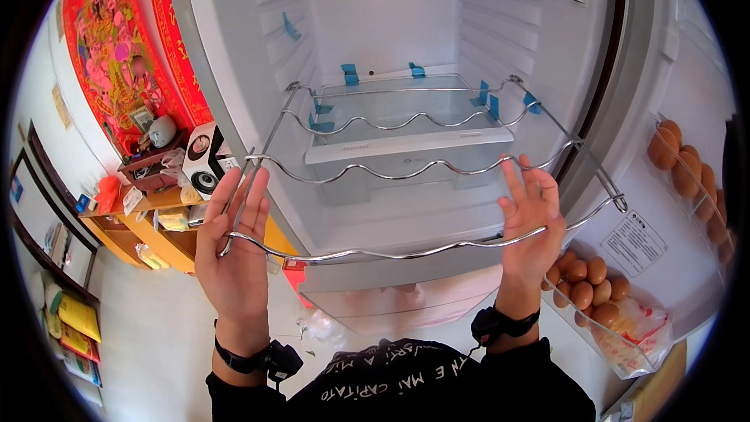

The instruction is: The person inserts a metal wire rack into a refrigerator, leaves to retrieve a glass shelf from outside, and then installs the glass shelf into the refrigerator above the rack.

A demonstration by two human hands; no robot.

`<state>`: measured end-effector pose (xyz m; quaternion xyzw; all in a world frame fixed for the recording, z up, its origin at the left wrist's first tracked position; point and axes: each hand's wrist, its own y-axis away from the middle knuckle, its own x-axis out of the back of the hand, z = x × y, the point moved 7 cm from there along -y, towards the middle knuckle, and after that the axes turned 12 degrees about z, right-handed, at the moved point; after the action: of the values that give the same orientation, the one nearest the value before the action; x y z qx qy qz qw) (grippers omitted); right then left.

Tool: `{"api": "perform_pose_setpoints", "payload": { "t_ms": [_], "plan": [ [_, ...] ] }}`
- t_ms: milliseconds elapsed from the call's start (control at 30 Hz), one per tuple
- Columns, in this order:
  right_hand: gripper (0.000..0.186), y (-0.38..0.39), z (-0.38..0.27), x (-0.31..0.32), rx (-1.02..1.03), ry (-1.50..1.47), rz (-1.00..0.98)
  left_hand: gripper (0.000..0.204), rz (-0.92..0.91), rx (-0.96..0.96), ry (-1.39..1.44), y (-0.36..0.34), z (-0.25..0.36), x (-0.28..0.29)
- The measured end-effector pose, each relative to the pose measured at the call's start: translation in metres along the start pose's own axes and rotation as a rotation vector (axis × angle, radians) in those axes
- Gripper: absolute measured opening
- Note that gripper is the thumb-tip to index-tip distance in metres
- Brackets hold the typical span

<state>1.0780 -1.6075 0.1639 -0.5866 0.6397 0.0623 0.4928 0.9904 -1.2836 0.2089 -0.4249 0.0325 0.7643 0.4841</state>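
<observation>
A chrome wire rack (402, 178) with wavy crossbars is held level at the mouth of the open fridge (383, 16). My left hand (233, 266) grips its near left corner, the fingers up along the side wire. My right hand (533, 230) is palm up under the near right part, with the front bar lying across it and some fingers reaching to the bar behind. The rack's far end extends into the fridge, above a clear drawer (422, 162) with a white front strip. I cannot tell whether that end rests on anything.
Blue tape pieces (350, 74) stick to the fridge's inside. On the right, the open door (664, 180) carries brown eggs (582, 295) and a plastic bag (637, 328) in its bins. A wooden cabinet (176, 238) with a white speaker (205, 160) stands at the left.
</observation>
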Motion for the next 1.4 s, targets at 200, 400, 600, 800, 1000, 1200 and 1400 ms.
{"api": "perform_pose_setpoints", "payload": {
  "t_ms": [200, 400, 600, 800, 1000, 1200, 1400],
  "plan": [
    [0.047, -0.017, 0.002, 0.002, -0.011, -0.015, -0.007, 0.047, 0.001, -0.001, -0.053, -0.001, -0.008, -0.004],
    [0.044, -0.034, 0.013, 0.005, -0.063, -0.035, 0.023, 0.046, 0.004, -0.004, -0.077, -0.006, -0.019, -0.007],
    [0.04, -0.043, 0.03, 0.016, -0.104, -0.057, 0.042, 0.046, 0.019, -0.029, -0.113, -0.015, -0.027, -0.01],
    [0.036, -0.05, 0.034, 0.015, -0.11, -0.032, 0.057, 0.045, 0.013, -0.016, -0.1, -0.026, -0.035, -0.005],
    [0.035, -0.057, 0.043, 0.022, -0.127, -0.035, 0.057, 0.045, 0.033, -0.021, -0.146, -0.029, -0.04, -0.006],
    [0.036, -0.059, 0.044, 0.019, -0.127, -0.022, 0.059, 0.045, 0.026, -0.023, -0.151, -0.034, -0.041, -0.004],
    [0.037, -0.063, 0.038, 0.011, -0.101, -0.011, 0.019, 0.045, 0.04, -0.006, -0.12, -0.036, -0.038, -0.003]
  ]
}}
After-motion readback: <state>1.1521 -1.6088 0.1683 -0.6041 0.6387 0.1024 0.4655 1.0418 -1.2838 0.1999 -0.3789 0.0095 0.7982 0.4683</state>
